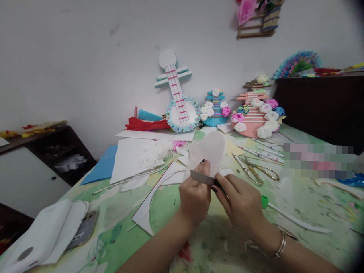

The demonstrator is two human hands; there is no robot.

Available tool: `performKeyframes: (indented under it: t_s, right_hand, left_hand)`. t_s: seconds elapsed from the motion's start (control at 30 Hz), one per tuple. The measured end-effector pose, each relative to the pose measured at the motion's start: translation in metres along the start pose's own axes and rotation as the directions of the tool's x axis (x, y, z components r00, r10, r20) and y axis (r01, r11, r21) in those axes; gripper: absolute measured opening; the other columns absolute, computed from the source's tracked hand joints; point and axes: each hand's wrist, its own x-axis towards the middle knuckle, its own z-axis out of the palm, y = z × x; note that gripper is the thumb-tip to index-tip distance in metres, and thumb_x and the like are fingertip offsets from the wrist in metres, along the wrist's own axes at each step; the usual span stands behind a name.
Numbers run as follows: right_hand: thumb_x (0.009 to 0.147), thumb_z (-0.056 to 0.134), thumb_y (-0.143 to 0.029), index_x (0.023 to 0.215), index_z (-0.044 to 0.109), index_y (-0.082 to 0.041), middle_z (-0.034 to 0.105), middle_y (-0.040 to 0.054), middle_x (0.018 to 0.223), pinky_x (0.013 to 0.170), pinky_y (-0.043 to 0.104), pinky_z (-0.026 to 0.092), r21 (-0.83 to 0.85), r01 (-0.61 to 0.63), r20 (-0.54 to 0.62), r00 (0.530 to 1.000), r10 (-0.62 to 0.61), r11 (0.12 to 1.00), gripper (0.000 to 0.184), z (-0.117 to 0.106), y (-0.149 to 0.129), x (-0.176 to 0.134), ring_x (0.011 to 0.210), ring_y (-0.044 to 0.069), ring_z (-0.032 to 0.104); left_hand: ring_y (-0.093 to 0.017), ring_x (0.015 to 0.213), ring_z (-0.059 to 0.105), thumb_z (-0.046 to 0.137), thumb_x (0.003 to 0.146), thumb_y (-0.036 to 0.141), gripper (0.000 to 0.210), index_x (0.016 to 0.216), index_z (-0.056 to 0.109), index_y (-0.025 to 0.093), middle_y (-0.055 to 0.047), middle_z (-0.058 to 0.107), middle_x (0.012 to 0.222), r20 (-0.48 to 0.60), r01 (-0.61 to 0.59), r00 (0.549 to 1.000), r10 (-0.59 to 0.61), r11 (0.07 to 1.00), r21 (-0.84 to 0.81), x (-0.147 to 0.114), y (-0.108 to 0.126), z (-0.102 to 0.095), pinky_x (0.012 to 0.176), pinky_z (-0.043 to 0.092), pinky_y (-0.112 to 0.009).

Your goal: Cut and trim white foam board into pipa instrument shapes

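My left hand [195,193] grips a white rounded cut-out [213,148], which looks like foam board or card, and holds it up over the table. Its fingers are closed at the lower edge of the piece. In my right hand [241,197] is a craft knife [202,177], its flat grey blade pointing left across my left fingers and close to the cut-out's lower edge. Most of the knife's handle is hidden in my palm. A green end [264,201] shows beyond the right hand; whether it belongs to the knife I cannot tell.
Gold-handled scissors [255,172] and several pens [265,153] lie to the right. White offcuts [148,207] and a white sheet [128,158] are on the left, with a phone [84,229] nearer. Decorated paper instruments [183,108] lean against the wall.
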Motion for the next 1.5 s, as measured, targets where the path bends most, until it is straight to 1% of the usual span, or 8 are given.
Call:
performKeyframes:
  t_s: [0.17, 0.37, 0.53, 0.63, 0.9, 1.13, 1.33, 1.5]
  right_hand:
    - [0.092, 0.048, -0.025, 0.106, 0.058, -0.013, 0.058, 0.005, 0.074, 0.056, 0.028, 0.033, 0.009, -0.001, 0.015, 1.0, 0.001, 1.0, 0.021, -0.0011, 0.0009, 0.0014, 0.063, 0.016, 0.051]
    - [0.091, 0.051, -0.024, 0.108, 0.057, -0.013, 0.058, 0.004, 0.073, 0.057, 0.028, 0.034, 0.034, 0.021, -0.009, 1.0, -0.02, 0.999, 0.022, -0.0019, 0.0025, 0.0023, 0.063, 0.016, 0.051]
    - [0.09, 0.052, -0.023, 0.12, 0.053, -0.013, 0.057, 0.0028, 0.073, 0.057, 0.027, 0.034, 0.024, 0.013, -0.015, 1.0, -0.013, 1.0, 0.032, -0.0026, 0.0057, 0.0018, 0.063, 0.016, 0.052]
    - [0.09, 0.052, -0.024, 0.123, 0.053, -0.014, 0.057, 0.0023, 0.072, 0.057, 0.026, 0.034, 0.014, 0.012, -0.018, 1.0, -0.012, 1.0, 0.034, -0.0026, 0.0069, 0.0014, 0.063, 0.015, 0.051]
    - [0.09, 0.05, -0.023, 0.115, 0.055, -0.016, 0.059, 0.0033, 0.073, 0.057, 0.026, 0.036, 0.037, -0.001, 0.024, 1.0, 0.0, 0.999, 0.026, -0.0029, 0.0053, 0.0003, 0.062, 0.016, 0.053]
    - [0.09, 0.05, -0.024, 0.103, 0.054, -0.014, 0.063, 0.0064, 0.079, 0.061, 0.028, 0.04, 0.142, -0.023, 0.012, 1.0, 0.022, 0.99, 0.017, -0.0025, 0.0027, -0.0008, 0.068, 0.018, 0.057]
    - [0.09, 0.049, -0.024, 0.102, 0.055, -0.014, 0.06, 0.0055, 0.074, 0.059, 0.028, 0.037, 0.081, -0.008, -0.017, 1.0, 0.01, 0.997, 0.017, -0.0037, 0.0025, -0.0003, 0.065, 0.017, 0.054]
    - [0.09, 0.049, -0.025, 0.1, 0.056, -0.016, 0.056, 0.0023, 0.068, 0.056, 0.026, 0.034, 0.057, -0.007, 0.003, 1.0, 0.007, 0.998, 0.015, -0.0062, 0.0027, 0.0007, 0.06, 0.015, 0.051]
  left_hand:
    - [-0.026, 0.113, 0.058, 0.044, 0.087, 0.01, 0.05, 0.137, 0.038, 0.005, -0.021, 0.06, 0.12, 0.009, -0.005, 1.0, 0.005, 0.999, -0.033, -0.0005, -0.0025, -0.0004, 0.089, 0.053, -0.037]
    - [-0.026, 0.11, 0.06, 0.046, 0.088, 0.012, 0.047, 0.134, 0.042, 0.005, -0.021, 0.062, 0.118, -0.021, -0.012, 1.0, 0.01, 0.998, -0.063, 0.0013, -0.0036, -0.002, 0.087, 0.054, -0.036]
    - [-0.023, 0.113, 0.058, 0.046, 0.088, 0.012, 0.044, 0.132, 0.045, 0.009, -0.018, 0.061, 0.121, 0.0, 0.04, 0.999, -0.04, 0.995, -0.088, 0.0016, -0.0042, -0.0029, 0.092, 0.052, -0.034]
    - [-0.023, 0.114, 0.057, 0.047, 0.088, 0.012, 0.045, 0.133, 0.044, 0.01, -0.018, 0.061, 0.121, 0.008, 0.048, 0.999, -0.047, 0.995, -0.085, 0.0016, -0.0046, -0.0034, 0.093, 0.051, -0.034]
    - [-0.024, 0.115, 0.057, 0.044, 0.089, 0.013, 0.045, 0.133, 0.043, 0.009, -0.019, 0.06, 0.121, 0.027, 0.036, 0.999, -0.035, 0.997, -0.071, 0.0019, -0.0022, -0.0038, 0.092, 0.052, -0.036]
    - [-0.023, 0.116, 0.056, 0.044, 0.089, 0.018, 0.047, 0.135, 0.042, 0.009, -0.018, 0.061, 0.121, 0.009, 0.014, 1.0, -0.013, 0.993, -0.119, 0.0012, -0.0012, -0.0035, 0.093, 0.05, -0.033]
    - [-0.023, 0.117, 0.055, 0.045, 0.085, 0.01, 0.05, 0.135, 0.041, 0.006, -0.02, 0.061, 0.121, -0.004, -0.034, 0.999, 0.034, 0.995, -0.096, -0.0008, 0.0012, -0.001, 0.093, 0.05, -0.033]
    - [-0.023, 0.118, 0.054, 0.045, 0.085, 0.01, 0.053, 0.138, 0.036, 0.009, -0.018, 0.06, 0.123, 0.004, -0.034, 0.999, 0.035, 0.994, -0.1, -0.0007, 0.0024, -0.0017, 0.094, 0.05, -0.033]
